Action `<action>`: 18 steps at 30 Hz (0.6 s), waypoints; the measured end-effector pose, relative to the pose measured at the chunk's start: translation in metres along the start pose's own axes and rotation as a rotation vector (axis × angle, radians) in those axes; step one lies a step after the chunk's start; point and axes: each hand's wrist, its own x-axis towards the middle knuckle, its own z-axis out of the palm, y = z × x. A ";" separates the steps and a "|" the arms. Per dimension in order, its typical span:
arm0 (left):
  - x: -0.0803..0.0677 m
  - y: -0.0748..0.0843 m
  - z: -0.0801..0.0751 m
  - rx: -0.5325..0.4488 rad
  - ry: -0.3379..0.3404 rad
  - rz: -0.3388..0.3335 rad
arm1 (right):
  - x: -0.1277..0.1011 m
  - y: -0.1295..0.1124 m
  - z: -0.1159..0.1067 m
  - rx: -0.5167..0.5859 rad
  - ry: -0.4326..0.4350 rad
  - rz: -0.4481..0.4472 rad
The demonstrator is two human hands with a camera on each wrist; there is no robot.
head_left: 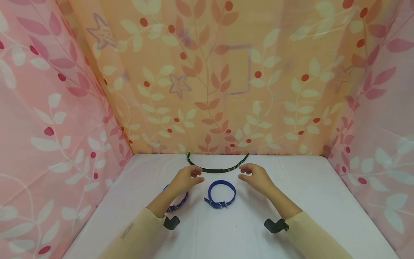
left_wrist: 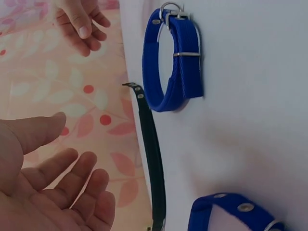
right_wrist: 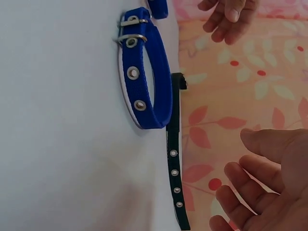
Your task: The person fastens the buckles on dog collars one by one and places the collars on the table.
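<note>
A dark green collar [head_left: 213, 171] lies unfastened in a shallow curve near the back of the table, its eyelets [right_wrist: 174, 173] at the right end. In front of it a blue collar [head_left: 233, 192] is buckled into a loop, its metal buckle [head_left: 220, 205] facing forward. Another blue collar [head_left: 179, 206] is partly hidden behind my left forearm. My left hand [head_left: 187, 178] hovers near the dark collar's left part, fingers loosely bent and holding nothing. Close to its right end hovers my right hand [head_left: 257, 176], fingers also relaxed and nothing in them. Both palms face inward.
White cloth covers the table [head_left: 245, 233]. A patterned orange curtain [head_left: 207, 90] rises at its back edge, with pink curtains [head_left: 48, 108] on the sides. Black camera mounts [head_left: 171, 222] sit at both wrists.
</note>
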 end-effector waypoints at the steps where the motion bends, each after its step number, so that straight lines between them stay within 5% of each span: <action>1: 0.002 0.000 -0.001 -0.003 0.005 -0.001 | 0.002 0.000 -0.001 0.002 0.007 0.001; 18: 0.050 -0.028 -0.026 0.051 0.111 0.032 | 0.047 0.006 -0.011 0.073 0.123 0.008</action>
